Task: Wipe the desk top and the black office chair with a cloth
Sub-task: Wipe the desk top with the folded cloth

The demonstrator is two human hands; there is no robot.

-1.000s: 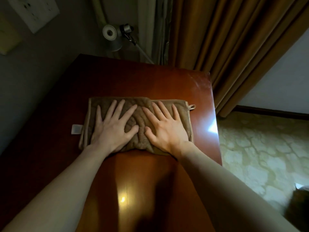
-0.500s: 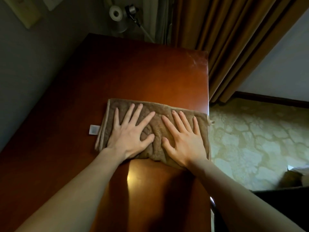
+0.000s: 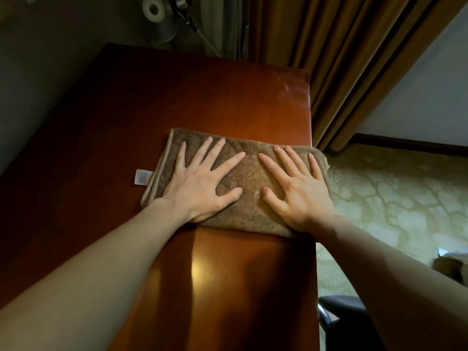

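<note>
A glossy reddish-brown desk top (image 3: 228, 97) fills the middle of the view, running away from the camera toward a dim grey wall (image 3: 50, 59). Its polish catches a bright spot of reflected light near the front, between the two forearms, and a pale dusty smear shows at the far right corner.

A folded brown terry cloth (image 3: 250, 178) lies flat across the desk, its right end reaching the desk's right edge (a small loop pokes out just past it). A white care label (image 3: 142, 177) sticks out from the cloth's left end and rests on the wood.

The left hand (image 3: 202, 183) presses palm-down on the left half of the cloth, fingers spread wide and gripping nothing. The right hand (image 3: 296, 191) lies the same way on the right half, fingers fanned and flat. The thumbs point toward each other with bare cloth between them.

Behind the desk a grey desk lamp (image 3: 162, 19) stands at the far edge. Heavy ochre curtains (image 3: 342, 59) hang to the right of it, down to a patterned cream carpet (image 3: 392, 193). Part of the black office chair (image 3: 339, 307) shows at the lower right, beside the desk.
</note>
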